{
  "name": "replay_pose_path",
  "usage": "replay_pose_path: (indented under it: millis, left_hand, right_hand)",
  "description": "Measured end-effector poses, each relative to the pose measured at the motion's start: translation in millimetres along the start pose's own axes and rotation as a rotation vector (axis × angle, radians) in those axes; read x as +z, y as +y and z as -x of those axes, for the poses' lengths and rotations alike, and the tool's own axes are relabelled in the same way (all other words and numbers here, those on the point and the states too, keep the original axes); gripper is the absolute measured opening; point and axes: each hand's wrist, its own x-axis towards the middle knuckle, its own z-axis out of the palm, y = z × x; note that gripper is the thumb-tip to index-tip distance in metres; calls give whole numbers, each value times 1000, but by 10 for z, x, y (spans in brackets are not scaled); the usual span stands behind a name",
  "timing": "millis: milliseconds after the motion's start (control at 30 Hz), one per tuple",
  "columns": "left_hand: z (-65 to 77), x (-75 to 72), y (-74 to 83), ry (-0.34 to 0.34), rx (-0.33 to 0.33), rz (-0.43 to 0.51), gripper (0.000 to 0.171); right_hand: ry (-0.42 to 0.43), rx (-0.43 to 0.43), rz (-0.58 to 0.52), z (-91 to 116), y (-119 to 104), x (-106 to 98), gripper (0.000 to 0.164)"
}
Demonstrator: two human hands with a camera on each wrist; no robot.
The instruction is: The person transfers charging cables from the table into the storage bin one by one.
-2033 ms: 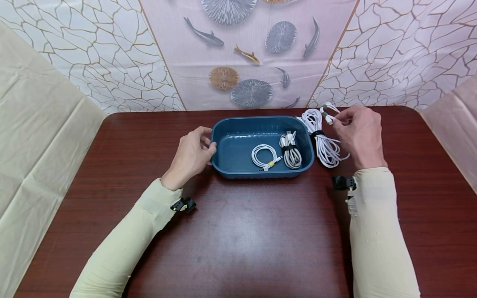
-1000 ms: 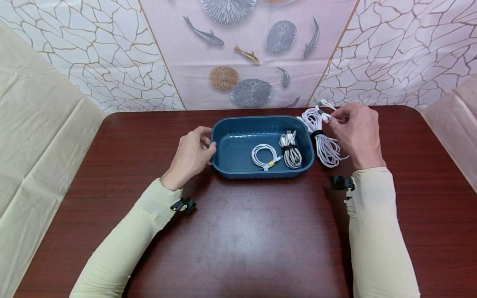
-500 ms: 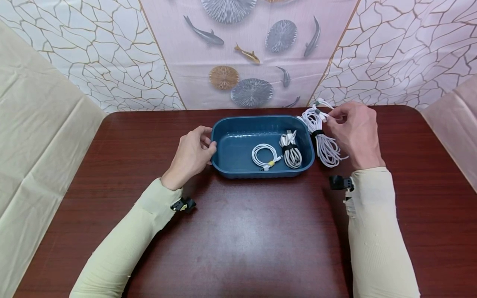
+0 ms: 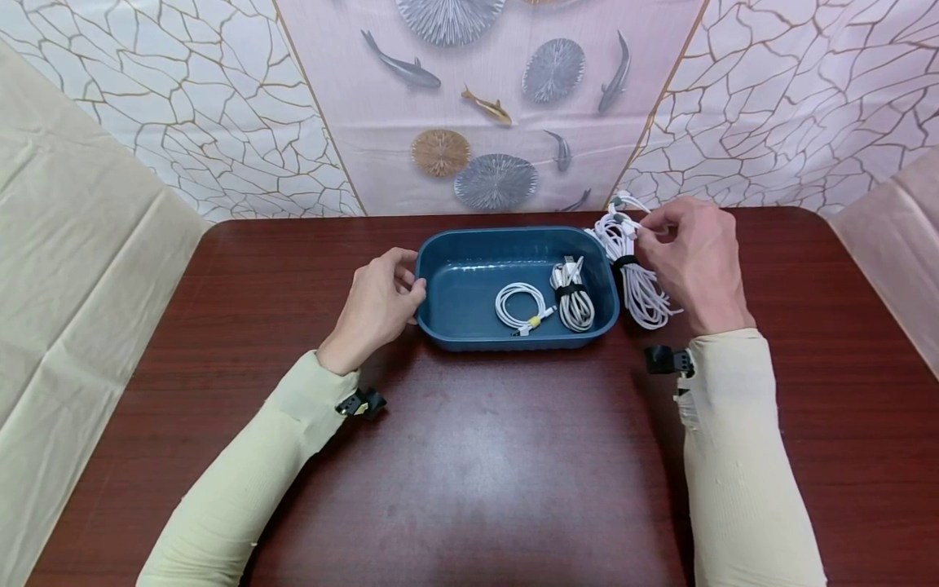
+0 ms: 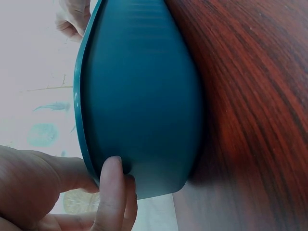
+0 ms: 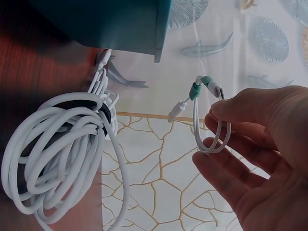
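At the bin's left end, my left hand [image 4: 377, 297] grips the rim of the blue plastic bin [image 4: 506, 344], with the thumb against the outer wall. My right hand [image 4: 693, 257] pinches a small looped white charging cable [image 6: 196, 124] with green ties between thumb and fingers. Its connectors dangle free in the right wrist view. Under and left of that hand, a large white cable bundle [image 4: 645, 297] with a black strap lies beside the bin's right end. Inside the bin are a coiled white cable with a yellow tie [image 4: 534, 323] and a grey-white cable bundle [image 4: 577, 313] with a black strap.
The dark red wooden table [image 4: 469, 456] extends in front of the bin. A patterned cloth backdrop [image 4: 499, 122] rises right behind the table's back edge. Plain beige cloth [image 4: 66, 269] hangs at the left side.
My right hand has drifted left with the small white cable, which now overlaps the top of the large bundle in the head view. The left hand and the bin have stayed still.
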Motion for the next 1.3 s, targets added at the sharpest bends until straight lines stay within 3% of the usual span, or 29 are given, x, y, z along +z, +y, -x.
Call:
replay_pose_path:
  millis: [767, 1300]
  left_hand:
    - [-5, 0, -3, 1, 2, -1, 42]
    - [-13, -2, -5, 0, -5, 11, 41]
  right_hand:
    - [29, -134, -53, -3, -64, 4, 14]
    - [-21, -167, -28, 3, -95, -24, 16]
